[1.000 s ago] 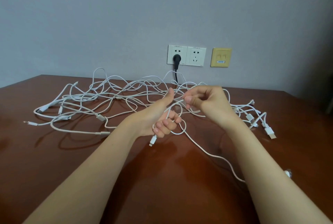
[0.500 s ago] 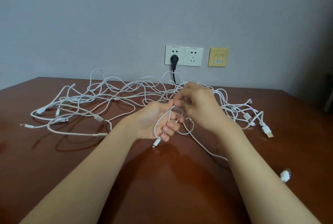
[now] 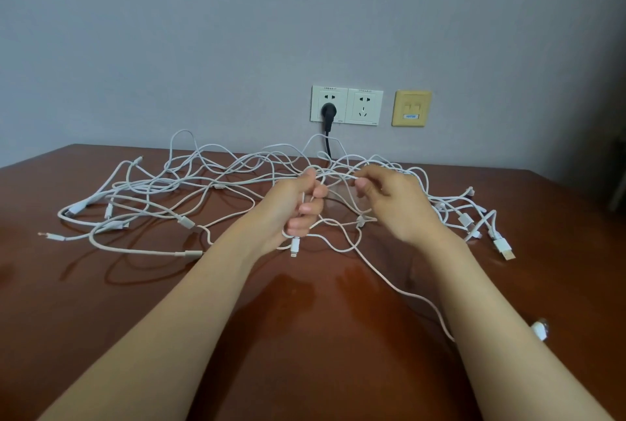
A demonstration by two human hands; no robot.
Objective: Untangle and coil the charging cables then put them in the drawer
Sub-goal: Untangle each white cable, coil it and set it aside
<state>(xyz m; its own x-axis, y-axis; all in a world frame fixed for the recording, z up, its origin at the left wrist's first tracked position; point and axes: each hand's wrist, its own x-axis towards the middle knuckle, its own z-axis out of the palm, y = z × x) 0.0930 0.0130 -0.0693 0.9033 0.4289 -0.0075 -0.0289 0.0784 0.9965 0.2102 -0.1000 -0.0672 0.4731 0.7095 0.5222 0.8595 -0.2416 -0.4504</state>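
Over one table (image 3: 305, 336), left hand (image 3: 291, 204) and right hand (image 3: 396, 204), fingers (image 3: 310, 209) gripping one cable tangle (image 3: 185, 222)

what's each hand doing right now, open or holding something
Left hand: gripping a white cable, connector end hanging below it.
Right hand: pinching a cable strand.

right hand (image 3: 396, 204) | drawn apart from left hand (image 3: 291, 204) | cable (image 3: 338, 176) now stretched between them
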